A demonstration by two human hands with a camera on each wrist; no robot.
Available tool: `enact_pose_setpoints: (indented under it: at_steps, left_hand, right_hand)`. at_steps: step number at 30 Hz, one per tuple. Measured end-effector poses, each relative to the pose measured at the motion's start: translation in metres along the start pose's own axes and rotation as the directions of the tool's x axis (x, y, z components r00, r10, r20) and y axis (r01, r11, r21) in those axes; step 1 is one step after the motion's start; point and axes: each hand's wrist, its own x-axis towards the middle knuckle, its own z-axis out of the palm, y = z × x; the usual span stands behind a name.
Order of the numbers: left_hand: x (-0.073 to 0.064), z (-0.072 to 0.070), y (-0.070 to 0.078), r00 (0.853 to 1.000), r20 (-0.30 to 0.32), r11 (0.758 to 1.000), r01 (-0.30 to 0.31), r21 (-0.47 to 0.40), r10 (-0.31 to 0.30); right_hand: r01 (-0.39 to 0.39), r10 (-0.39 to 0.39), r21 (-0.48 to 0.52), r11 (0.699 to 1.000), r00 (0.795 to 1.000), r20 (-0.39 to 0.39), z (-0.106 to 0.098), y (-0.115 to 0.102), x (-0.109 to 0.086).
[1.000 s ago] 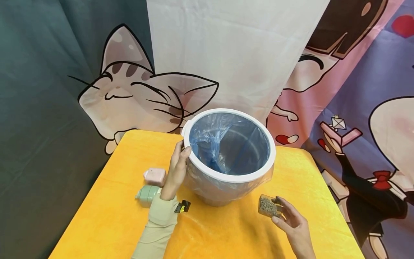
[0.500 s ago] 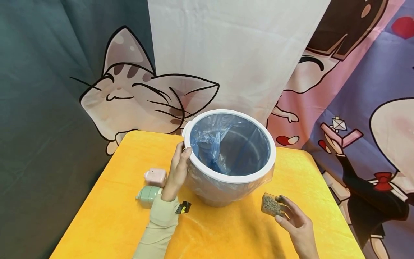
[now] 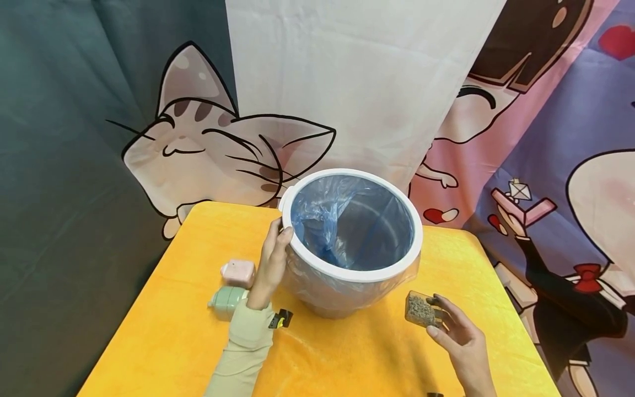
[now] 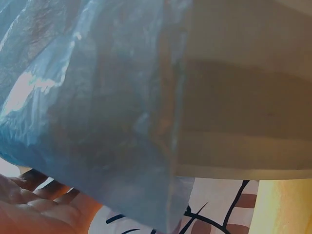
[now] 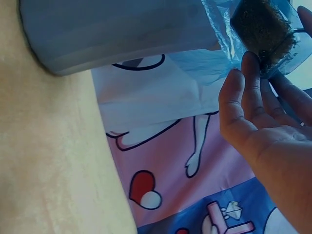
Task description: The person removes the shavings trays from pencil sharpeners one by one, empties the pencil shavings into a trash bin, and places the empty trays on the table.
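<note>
A white trash can [image 3: 324,300] lined with a thin blue plastic bag [image 3: 317,220] stands on the table, its mouth tilted toward me. My left hand [image 3: 273,259] grips its rim on the left side, thumb on the near face and fingers behind it. In the left wrist view the bag's loose edge hangs over the can's outer wall. To the right of the can, my right hand [image 3: 458,333] pinches a small clear box [image 3: 420,309] between thumb and fingers. Dark, crumbly bits fill the box, seen closer in the right wrist view. It is held above the table.
A pink bottle [image 3: 238,273] and a green bottle [image 3: 228,302] lie on the table left of my left forearm. The table has a yellow cloth [image 3: 322,364]. A printed cartoon curtain [image 3: 367,94] hangs right behind it.
My right hand has shifted a little to the right and slightly farther forward with the clear box. My left hand and the trash can have stayed in place.
</note>
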Motion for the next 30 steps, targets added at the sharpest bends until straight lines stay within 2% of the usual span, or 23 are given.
enact_pose_setpoints:
  at_steps: [2,5,9,11,17,22,26,30]
  left_hand:
    - [0.000,0.000,0.000,1.000,0.007,1.000,-0.001,-0.008,0.001]
    - [0.000,0.000,0.000,1.000,0.008,1.000,-0.001,-0.009,0.001]
    - [0.000,0.000,0.001,1.000,0.000,1.000,-0.003,0.001,0.003]
    - [0.001,0.000,0.000,1.000,-0.001,1.000,-0.003,-0.001,0.003]
    - [0.007,-0.004,-0.018,1.000,0.006,0.999,-0.012,-0.039,0.012]
    - [0.008,-0.006,-0.028,0.999,-0.006,0.998,-0.038,-0.042,0.038]
    - [0.009,-0.006,-0.030,0.999,-0.009,0.998,-0.053,-0.041,0.053]
    - [0.009,-0.006,-0.028,0.999,0.000,0.998,-0.037,-0.049,0.037]
  right_hand:
    - [-0.029,0.028,-0.016,0.999,0.999,-0.015,0.001,-0.004,0.000]
    - [-0.031,0.031,-0.021,0.999,0.999,-0.010,0.002,-0.009,0.001]
    - [0.019,-0.019,0.001,1.000,1.000,0.002,0.004,-0.014,0.000]
    - [0.035,-0.034,0.017,0.999,0.999,-0.018,0.005,-0.017,0.000]
    - [0.039,-0.035,0.036,0.999,0.994,-0.106,0.007,-0.026,0.001]
    - [0.117,-0.109,0.063,0.991,0.987,-0.117,0.008,-0.030,0.004]
    - [0.162,-0.151,0.072,0.984,0.978,-0.144,0.008,-0.032,0.007]
    - [0.190,-0.177,0.066,0.980,0.970,-0.164,0.009,-0.035,0.009]
